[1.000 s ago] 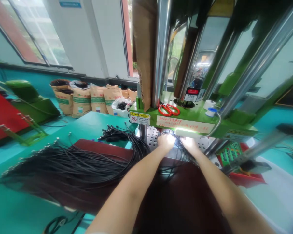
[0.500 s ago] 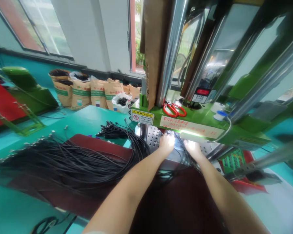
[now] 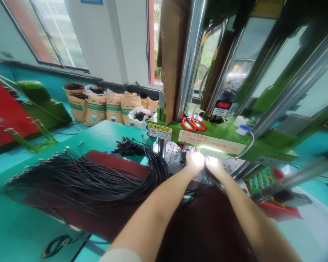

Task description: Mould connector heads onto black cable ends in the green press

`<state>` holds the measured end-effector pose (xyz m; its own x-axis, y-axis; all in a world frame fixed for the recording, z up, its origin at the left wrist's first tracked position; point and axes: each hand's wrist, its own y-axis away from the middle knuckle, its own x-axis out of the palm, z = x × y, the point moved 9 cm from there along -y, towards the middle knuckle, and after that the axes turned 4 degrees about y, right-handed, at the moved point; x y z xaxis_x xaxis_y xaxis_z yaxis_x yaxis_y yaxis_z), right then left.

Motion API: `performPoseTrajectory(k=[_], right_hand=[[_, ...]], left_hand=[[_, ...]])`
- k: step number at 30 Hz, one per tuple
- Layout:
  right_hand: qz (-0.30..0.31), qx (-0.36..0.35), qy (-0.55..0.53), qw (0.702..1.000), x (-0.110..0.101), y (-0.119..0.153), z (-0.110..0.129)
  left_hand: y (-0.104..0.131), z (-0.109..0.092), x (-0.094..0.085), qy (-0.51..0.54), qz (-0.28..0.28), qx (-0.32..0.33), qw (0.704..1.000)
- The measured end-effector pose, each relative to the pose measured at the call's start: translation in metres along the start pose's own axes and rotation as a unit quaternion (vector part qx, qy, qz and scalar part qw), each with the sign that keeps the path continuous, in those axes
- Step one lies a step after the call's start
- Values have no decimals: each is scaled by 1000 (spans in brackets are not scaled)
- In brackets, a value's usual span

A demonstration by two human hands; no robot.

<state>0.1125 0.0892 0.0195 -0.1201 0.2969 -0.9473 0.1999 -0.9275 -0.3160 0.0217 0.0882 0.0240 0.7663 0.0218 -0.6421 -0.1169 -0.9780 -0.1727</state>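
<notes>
Both my hands are inside the green press, under the bright lamp (image 3: 217, 153), close together above a perforated metal plate (image 3: 172, 149). My left hand (image 3: 195, 161) looks closed, its fingers curled forward, but glare and the hand itself hide what is in them. My right hand (image 3: 214, 165) is right beside it, also closed, with its fingertips washed out by the light. Dark cables run below and between the wrists. To the left, a thick bundle of black cables (image 3: 106, 178) with metal ends lies across a dark red board (image 3: 98, 160).
Red-handled scissors (image 3: 193, 124) and a spool with a blue top (image 3: 243, 130) sit on the press ledge (image 3: 175, 136). At right, a red tray (image 3: 281, 211) has a green board (image 3: 261, 180) in it. Filled paper sacks (image 3: 97, 105) stand by the wall. A cable coil (image 3: 57, 245) lies at lower left.
My left hand has moved right, towards my right hand, so the gap between them has nearly closed. My right hand is in about the same place. The view has shifted slightly.
</notes>
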Motion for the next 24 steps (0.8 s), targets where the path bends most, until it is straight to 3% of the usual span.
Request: performPoseTrajectory(k=[3, 11, 18, 24], right_hand=[[7, -20, 1, 1000, 2, 1, 8], [11, -50, 23, 998, 8, -2, 17], [14, -35, 48, 998, 15, -10, 15], [19, -25, 34, 999, 17, -14, 14]], left_hand=[[2, 0, 5, -34, 14, 6, 999], [2, 7, -1, -126, 22, 21, 992], [0, 13, 5, -172, 9, 50, 984], [-2, 2, 0, -198, 3, 67, 978]])
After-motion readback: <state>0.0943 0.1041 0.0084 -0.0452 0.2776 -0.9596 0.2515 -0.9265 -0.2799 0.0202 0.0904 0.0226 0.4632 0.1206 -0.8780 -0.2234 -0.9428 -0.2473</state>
